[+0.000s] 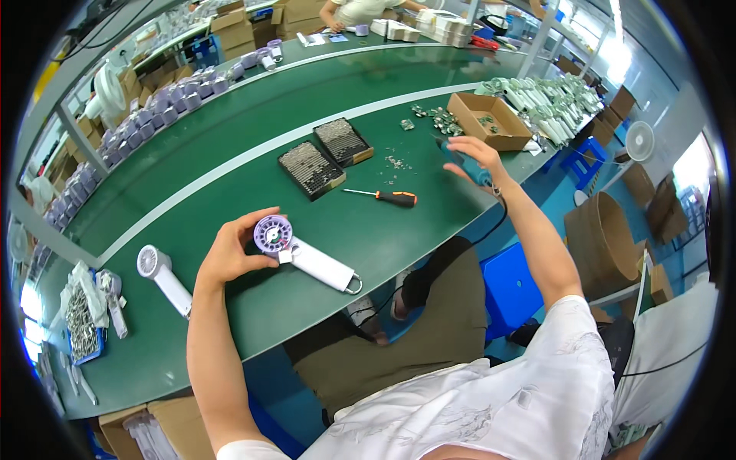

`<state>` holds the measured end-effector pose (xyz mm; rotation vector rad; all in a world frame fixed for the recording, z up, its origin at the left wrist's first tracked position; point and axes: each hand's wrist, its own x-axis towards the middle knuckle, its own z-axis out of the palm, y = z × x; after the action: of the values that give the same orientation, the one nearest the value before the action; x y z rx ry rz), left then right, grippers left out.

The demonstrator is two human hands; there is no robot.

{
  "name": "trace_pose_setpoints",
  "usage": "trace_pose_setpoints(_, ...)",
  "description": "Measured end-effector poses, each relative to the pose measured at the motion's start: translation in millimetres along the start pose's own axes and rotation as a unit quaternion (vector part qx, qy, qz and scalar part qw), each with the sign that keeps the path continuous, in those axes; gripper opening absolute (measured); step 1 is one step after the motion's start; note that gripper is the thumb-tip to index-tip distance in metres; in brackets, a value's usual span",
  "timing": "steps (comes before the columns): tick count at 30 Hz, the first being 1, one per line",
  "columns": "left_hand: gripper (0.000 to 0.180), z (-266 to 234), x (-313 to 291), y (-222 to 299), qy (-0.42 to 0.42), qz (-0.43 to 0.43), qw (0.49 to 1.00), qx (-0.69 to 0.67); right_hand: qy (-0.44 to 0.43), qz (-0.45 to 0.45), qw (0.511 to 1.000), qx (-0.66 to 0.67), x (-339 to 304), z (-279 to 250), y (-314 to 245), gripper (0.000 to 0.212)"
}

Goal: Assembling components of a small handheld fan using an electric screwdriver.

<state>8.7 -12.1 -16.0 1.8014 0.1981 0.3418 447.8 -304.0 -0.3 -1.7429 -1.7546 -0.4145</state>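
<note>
My left hand curls its thumb and fingers round the purple head of a handheld fan. Its white handle lies toward the right on the green table, with a metal loop at the end and a small white piece by the head. The head's inside shows, with a ring of slots. In my right hand is a teal corded electric screwdriver, raised over the table's right side, apart from the fan. Between my hands lies a black and orange hand screwdriver. Two black screw trays sit beyond it, beside loose screws.
A second white fan lies left of my forearm, near a blue tray of metal parts. A cardboard box and small circuit boards are at the right. Purple fan parts line the far left; a person works opposite.
</note>
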Motion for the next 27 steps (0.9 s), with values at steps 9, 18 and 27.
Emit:
trace_pose_setpoints(9, 0.083, 4.4, 3.9, -0.6, 0.007, -0.014, 0.999, 0.045, -0.198, -0.074, 0.976, -0.058, 1.4, -10.4, 33.9, 0.074)
trace_pose_setpoints(18, 0.081, 8.5, 2.3, -6.8, 0.039, 0.012, 0.997, 0.061, -0.28, -0.137, 0.936, -0.162, 7.5, -16.2, 42.2, 0.076)
trace_pose_setpoints(27, 0.077, 4.8, 6.6, 0.7, 0.021, 0.009, 0.994, 0.105, -0.115, -0.134, 0.961, -0.214, 30.1, -8.9, -8.3, 0.045)
